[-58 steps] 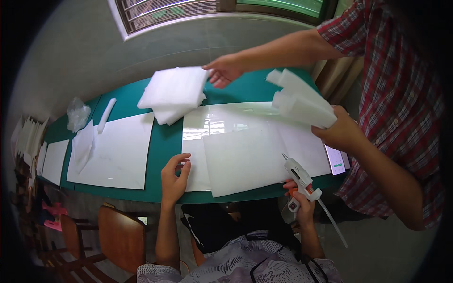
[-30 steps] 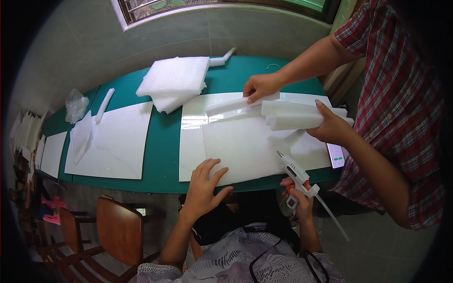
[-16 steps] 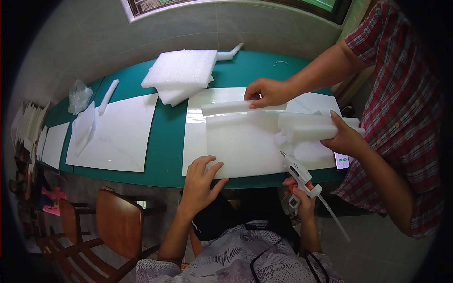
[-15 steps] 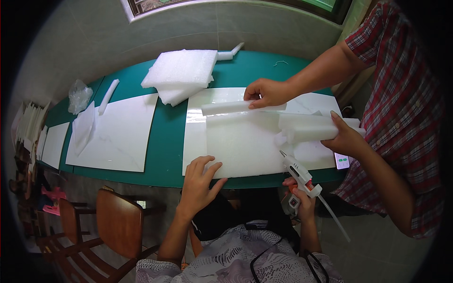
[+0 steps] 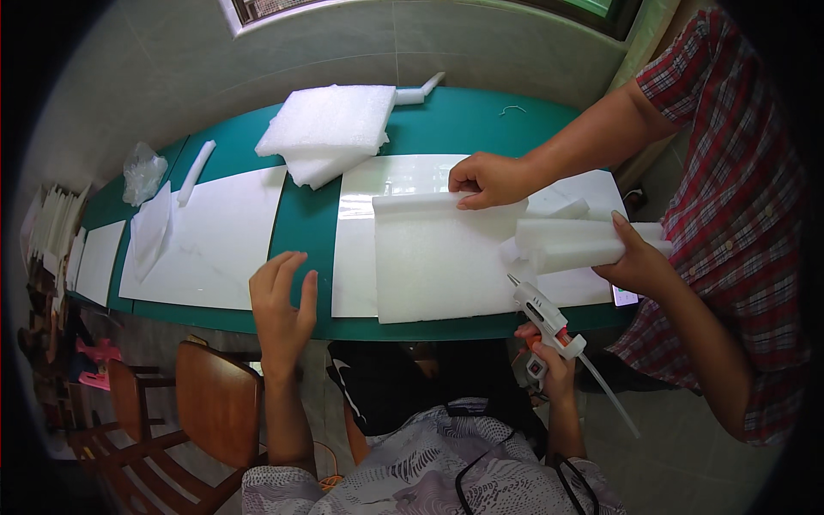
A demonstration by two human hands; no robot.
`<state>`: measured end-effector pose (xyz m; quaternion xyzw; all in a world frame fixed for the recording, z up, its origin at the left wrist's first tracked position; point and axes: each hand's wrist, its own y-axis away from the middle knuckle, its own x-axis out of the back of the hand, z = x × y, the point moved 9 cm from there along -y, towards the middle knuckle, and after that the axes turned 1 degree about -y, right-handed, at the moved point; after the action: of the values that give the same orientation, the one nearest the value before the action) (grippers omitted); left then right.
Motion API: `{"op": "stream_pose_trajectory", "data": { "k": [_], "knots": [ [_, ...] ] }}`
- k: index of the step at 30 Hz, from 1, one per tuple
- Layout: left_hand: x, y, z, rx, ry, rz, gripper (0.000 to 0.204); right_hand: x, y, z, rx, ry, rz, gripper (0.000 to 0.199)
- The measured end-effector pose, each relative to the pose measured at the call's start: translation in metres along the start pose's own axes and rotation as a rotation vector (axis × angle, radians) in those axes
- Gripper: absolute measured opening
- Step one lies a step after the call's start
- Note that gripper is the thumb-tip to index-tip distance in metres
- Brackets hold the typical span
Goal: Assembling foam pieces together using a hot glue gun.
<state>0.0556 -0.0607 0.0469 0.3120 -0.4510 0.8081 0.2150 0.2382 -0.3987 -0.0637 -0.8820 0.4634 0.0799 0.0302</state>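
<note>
The right hand (image 5: 554, 371) is wrapped around the handle of the glue gun (image 5: 539, 309), its nozzle near the right edge of the foam sheet (image 5: 446, 262), which lies on a white panel (image 5: 354, 287). The left hand (image 5: 281, 296) is empty, fingers and thumb apart, near the edge of the green table (image 5: 305, 245). A co-worker's hand (image 5: 498, 178) is at a foam strip (image 5: 412, 202) along the sheet's far edge; the other (image 5: 635, 262) grips foam bars (image 5: 571, 240).
</note>
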Motion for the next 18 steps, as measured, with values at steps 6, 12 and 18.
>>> {"op": "stream_pose_trajectory", "data": {
  "k": [6,12,18],
  "knots": [
    [-0.046,-0.059,0.020,-0.164,0.264,-0.184,0.029,-0.001,-0.002,0.000,-0.017,-0.008,0.000,0.034],
    [-0.135,-0.097,0.045,-0.421,0.199,-0.361,0.035,-0.004,-0.003,0.005,-0.038,0.003,-0.011,0.034],
    [-0.181,-0.100,0.037,-0.300,0.217,-0.638,0.030,0.004,-0.004,0.005,-0.034,0.014,-0.003,0.033]
  ]
}}
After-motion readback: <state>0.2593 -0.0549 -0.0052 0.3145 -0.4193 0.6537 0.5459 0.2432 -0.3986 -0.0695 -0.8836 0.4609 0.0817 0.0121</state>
